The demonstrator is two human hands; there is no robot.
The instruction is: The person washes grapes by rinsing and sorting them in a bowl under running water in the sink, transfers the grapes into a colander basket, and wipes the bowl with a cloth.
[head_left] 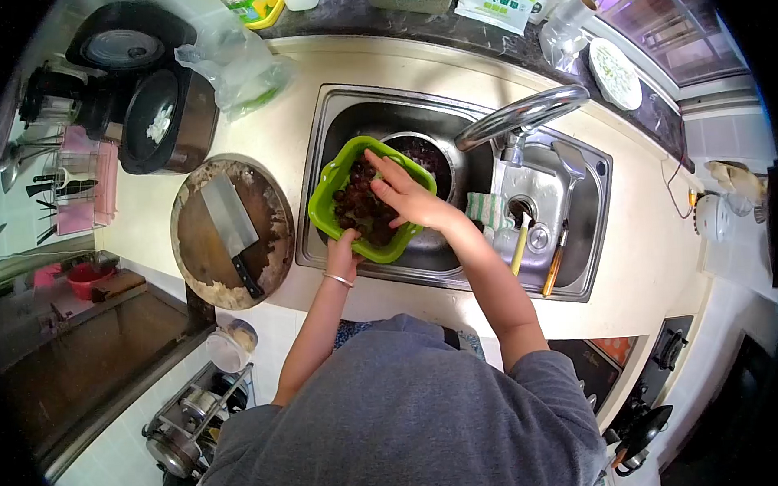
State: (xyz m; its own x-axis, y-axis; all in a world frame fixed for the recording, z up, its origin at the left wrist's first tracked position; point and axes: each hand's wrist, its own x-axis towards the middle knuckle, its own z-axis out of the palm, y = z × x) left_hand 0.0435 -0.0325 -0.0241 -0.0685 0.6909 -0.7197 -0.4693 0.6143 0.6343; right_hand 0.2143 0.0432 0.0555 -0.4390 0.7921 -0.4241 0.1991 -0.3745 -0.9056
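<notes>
A green plastic basket (320, 209) is held over the left sink basin, with many small, dark red round fruits (349, 201) inside. My left hand (343, 250) grips its near-left edge, the thumb over the rim and the other fingers partly hidden beneath. Over the fruits lies my right hand (403, 195), its fingers stretched out and apart; whether a fruit is under the palm is hidden. Behind the basket, a round metal bowl (443, 147) in the basin has more dark pieces in it, partly covered by the basket.
The faucet (522, 115) arches over the sink from the back. A striped cloth (485, 207) and several long-handled tools, among them a spatula (569, 159), lie by the right basin. To the left, a cleaver (229, 217) rests on a round chopping board (196, 243).
</notes>
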